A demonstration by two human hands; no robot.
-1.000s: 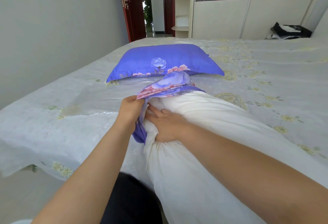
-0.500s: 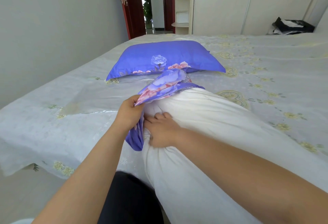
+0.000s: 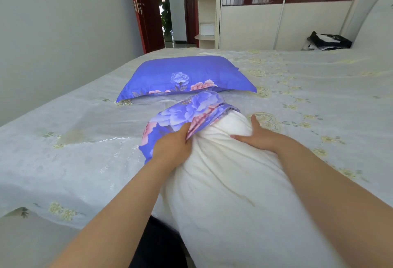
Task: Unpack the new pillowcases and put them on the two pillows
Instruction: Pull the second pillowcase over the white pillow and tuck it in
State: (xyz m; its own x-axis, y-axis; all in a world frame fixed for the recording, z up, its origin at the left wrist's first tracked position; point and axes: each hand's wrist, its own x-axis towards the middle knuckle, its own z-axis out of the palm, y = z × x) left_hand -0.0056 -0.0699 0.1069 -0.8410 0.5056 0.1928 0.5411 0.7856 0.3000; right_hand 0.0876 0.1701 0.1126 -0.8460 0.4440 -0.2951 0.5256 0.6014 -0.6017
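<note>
A bare white pillow (image 3: 229, 182) lies lengthwise on the bed, its far end tucked into a bunched blue floral pillowcase (image 3: 191, 110). My left hand (image 3: 172, 146) grips the pillowcase's open edge at the pillow's left side. My right hand (image 3: 257, 136) lies flat with spread fingers on the pillow's far right end, just short of the case. Farther back rests a second pillow (image 3: 185, 76) inside a matching blue floral case.
The bed (image 3: 319, 89) has a white sheet with yellow flowers; its left edge drops off near a grey wall. A black bag (image 3: 327, 41) sits at the far right. A red door (image 3: 142, 8) and a shelf unit stand beyond the bed.
My right hand left the pillow's left side beside my left hand and moved to its far right end. The case edge now sits farther toward me on the left.
</note>
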